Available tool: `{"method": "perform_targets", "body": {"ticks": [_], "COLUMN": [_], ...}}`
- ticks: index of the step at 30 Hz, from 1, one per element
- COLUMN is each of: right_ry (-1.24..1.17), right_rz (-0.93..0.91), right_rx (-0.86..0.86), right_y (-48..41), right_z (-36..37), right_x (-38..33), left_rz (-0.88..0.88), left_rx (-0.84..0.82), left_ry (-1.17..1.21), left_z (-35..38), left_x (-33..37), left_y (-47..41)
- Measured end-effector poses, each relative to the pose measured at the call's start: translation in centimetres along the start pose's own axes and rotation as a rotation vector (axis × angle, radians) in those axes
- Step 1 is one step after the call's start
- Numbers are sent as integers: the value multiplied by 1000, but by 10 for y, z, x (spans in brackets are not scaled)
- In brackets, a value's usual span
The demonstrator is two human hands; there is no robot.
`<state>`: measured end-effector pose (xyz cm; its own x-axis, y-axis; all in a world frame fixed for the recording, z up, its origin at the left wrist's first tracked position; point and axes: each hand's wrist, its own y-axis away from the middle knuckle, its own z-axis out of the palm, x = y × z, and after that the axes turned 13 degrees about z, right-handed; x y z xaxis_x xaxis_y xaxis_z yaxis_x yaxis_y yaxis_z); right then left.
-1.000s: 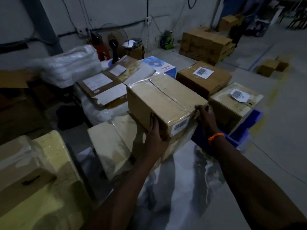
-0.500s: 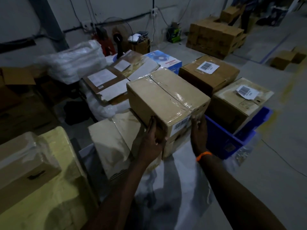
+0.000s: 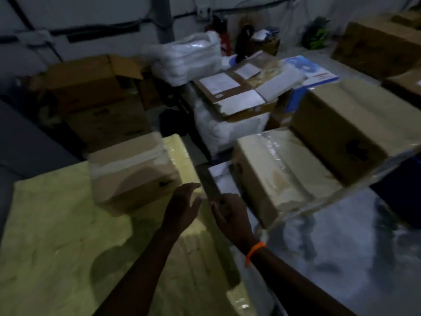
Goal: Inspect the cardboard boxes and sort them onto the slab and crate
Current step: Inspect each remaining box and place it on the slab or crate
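Observation:
My left hand [image 3: 182, 206] hovers with relaxed fingers over the edge of a yellow foam slab [image 3: 57, 236], holding nothing. Beside it, my right hand [image 3: 230, 215], with an orange wristband, is loosely curled and empty over the gap between the slabs. A taped cardboard box [image 3: 132, 174] sits on the yellow slab just beyond my left hand. To the right, a plastic-wrapped box [image 3: 284, 176] rests on a glossy marble-patterned slab [image 3: 341, 247], with a second brown box [image 3: 348, 126] stacked on it.
White wrapped bundles [image 3: 186, 58] and a flat carton with paper labels [image 3: 237, 87] lie behind the stack. An open brown carton [image 3: 91, 83] stands at the back left. A blue printed box [image 3: 312, 74] and more cartons [image 3: 378, 49] are at the back right.
Both hands have let go of the top box on the stack and moved left toward the box on the yellow slab. The view has swung left.

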<state>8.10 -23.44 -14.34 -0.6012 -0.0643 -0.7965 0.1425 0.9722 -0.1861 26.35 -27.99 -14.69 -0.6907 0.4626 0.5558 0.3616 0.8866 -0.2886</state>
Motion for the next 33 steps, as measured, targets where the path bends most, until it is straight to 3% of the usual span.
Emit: {"method": "perform_targets", "body": {"ticks": [3,8,10,13,16,18,22,26,33], "right_ry": [74,253,184,102,-34,-154,-274,-288,-389], "right_rz": [-14,135,198,337,444,524,755,629,611], "right_rx": [-120,-258,-311,-376,-418,-378,-489,-369,-219], "right_y": [-31,-86,-107,-124,-122,-120,-125,-100,4], "right_z": [69,132,148,173,195,196,181,147,52], "right_x": [-26,-50,-54,-47,-41,-46,-52,-37,-38], "left_rz": [-90,-218,-317,-396,-449,-417,-454,-431,-428], "left_rx": [41,98,70,-8,-66,-51,60,286,545], "left_ry": [-140,-327,-378,-265,-57,-41,-9,38,69], "left_z": [-48,-104,-114,-111,-113,-110,-113,-117,-132], "left_x": [-93,-204,-231,-256,-243,-236,-225,-184,-79], "left_y": [39,76,94,121,128,126,125,130,151]}}
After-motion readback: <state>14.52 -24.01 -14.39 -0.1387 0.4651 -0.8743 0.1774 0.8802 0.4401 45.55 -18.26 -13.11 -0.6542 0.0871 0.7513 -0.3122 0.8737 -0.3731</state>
